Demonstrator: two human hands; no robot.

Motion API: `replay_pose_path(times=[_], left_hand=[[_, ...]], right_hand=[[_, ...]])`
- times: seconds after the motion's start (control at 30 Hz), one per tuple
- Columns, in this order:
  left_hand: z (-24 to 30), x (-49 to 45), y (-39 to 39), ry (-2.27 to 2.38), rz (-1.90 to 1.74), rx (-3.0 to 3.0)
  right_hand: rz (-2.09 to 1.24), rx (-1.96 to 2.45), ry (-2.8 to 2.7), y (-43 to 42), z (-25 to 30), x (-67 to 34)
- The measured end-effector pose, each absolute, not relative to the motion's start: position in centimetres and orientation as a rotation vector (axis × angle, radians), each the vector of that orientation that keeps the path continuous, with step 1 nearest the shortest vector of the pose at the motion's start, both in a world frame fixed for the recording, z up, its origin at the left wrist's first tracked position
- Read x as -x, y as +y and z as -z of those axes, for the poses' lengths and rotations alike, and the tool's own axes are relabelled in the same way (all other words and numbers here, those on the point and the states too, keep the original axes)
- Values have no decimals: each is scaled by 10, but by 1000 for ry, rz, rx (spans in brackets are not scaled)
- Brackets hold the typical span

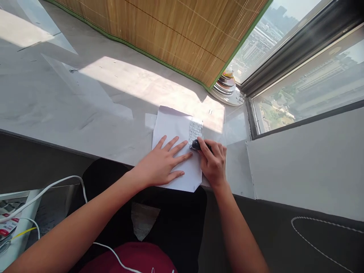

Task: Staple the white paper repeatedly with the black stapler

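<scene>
A white sheet of paper [173, 125] lies on the marble-look sill, its bottom edge reaching over the front edge. My left hand [162, 161] rests flat on it with the fingers spread. Along the paper's right side runs a band of black brick-like marks [195, 129]. At the lower end of that band, my right hand [214, 159] grips a small black tool [196, 144] that looks like a roller stamp. Its tip touches the paper; the rest is hidden in my fingers.
A green-edged bamboo mat [170, 30] hangs or stands along the back. Stacked plates [227, 91] sit in the corner by the window frame [284, 53]. White cables [65, 178] cross the lower left, near a white rack [24, 220]. A thin cord [295, 227] loops at lower right.
</scene>
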State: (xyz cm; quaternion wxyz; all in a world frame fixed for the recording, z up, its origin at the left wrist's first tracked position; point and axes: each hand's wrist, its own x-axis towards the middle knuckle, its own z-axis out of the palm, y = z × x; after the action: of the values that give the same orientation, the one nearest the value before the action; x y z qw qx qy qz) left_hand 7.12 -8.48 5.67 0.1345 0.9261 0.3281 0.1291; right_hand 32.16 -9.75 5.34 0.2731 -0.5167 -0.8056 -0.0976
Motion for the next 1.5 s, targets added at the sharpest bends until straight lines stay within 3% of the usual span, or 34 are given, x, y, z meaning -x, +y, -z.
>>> replay_pose_path(times=[1.3,1.5], left_hand=[[-56,-70,-86,961,-430,-2642],[-54,-69,-85,963,-460,-2660]], right_hand=[[217,1554,-2272,-99,-66,-306],[219,1476,-2054,-96,-54,-310]])
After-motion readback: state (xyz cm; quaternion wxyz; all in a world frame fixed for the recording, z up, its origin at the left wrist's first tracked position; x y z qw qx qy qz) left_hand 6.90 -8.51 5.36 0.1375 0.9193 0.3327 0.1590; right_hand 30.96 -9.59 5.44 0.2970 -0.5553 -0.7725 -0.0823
